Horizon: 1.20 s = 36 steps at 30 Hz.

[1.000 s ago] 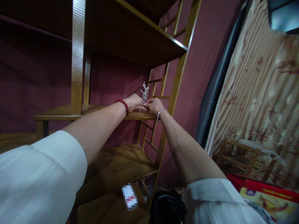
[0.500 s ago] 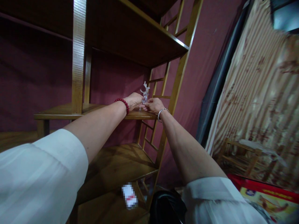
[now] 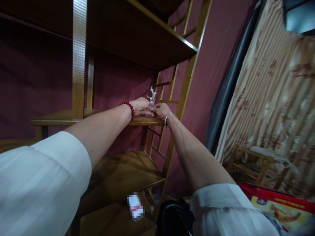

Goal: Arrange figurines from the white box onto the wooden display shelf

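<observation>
A clear figurine with antlers, like a crystal deer, stands upright at the right end of a wooden shelf board. My left hand, with a red bead bracelet at the wrist, is closed on the figurine's left side. From the right, my right hand, wearing a silver bangle, pinches it low down. The fingers cover most of the figurine's lower part. Whether its base touches the board I cannot make out.
A wooden post rises left of my arms, and a higher shelf hangs above. Lattice side bars border the right. Below lies a pixelated white packet. At lower right are a red package and a small wooden stand.
The figurine's antlers have turned slightly between my hands. Both hands keep their hold, and the view has shifted a little.
</observation>
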### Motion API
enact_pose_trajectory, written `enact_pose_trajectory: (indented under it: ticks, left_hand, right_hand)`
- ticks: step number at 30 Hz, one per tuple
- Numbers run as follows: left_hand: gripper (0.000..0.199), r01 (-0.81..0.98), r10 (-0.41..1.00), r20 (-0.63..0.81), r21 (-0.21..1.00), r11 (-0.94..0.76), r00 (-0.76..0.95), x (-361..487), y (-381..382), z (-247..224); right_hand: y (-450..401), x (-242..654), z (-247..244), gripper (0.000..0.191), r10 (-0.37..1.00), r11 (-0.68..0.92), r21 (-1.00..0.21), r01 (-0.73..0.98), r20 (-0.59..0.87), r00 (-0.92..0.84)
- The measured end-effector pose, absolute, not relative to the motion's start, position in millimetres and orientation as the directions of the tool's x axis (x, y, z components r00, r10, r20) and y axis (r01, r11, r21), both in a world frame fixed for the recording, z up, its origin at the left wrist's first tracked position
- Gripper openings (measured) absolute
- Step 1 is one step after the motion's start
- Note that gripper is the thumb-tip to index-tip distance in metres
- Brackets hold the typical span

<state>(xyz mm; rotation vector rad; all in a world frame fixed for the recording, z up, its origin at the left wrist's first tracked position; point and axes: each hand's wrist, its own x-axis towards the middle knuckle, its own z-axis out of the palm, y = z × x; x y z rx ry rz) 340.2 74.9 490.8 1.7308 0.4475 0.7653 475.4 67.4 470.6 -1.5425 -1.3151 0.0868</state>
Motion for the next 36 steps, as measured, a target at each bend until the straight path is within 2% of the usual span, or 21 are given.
enact_pose_trajectory:
  ticks: [8, 13, 18, 29, 36]
  left_hand:
    - [0.018, -0.067, 0.640, 0.250, 0.953, -0.296, 0.726, 338.6, 72.5, 490.9]
    - [0.018, -0.102, 0.615, 0.268, 0.951, -0.292, 0.742, 342.0, 79.1, 488.3]
    - [0.014, -0.114, 0.599, 0.274, 0.950, -0.291, 0.753, 341.5, 77.8, 487.9]
    - [0.016, -0.084, 0.647, 0.271, 0.949, -0.305, 0.713, 339.8, 72.3, 488.8]
    - [0.013, -0.082, 0.725, 0.310, 0.940, -0.332, 0.615, 344.3, 82.7, 490.1]
  right_hand:
    - [68.9, 475.6, 467.9, 0.015, 0.741, 0.150, -0.707, 0.691, 0.543, 0.395]
    - [71.6, 479.8, 468.6, 0.017, 0.706, 0.091, -0.658, 0.747, 0.572, 0.418]
    - [71.0, 478.3, 469.4, 0.019, 0.722, 0.079, -0.675, 0.734, 0.546, 0.425]
    - [72.0, 477.2, 469.6, 0.016, 0.749, 0.120, -0.703, 0.701, 0.527, 0.401]
    - [67.5, 475.8, 471.5, 0.010, 0.761, 0.116, -0.721, 0.684, 0.507, 0.405]
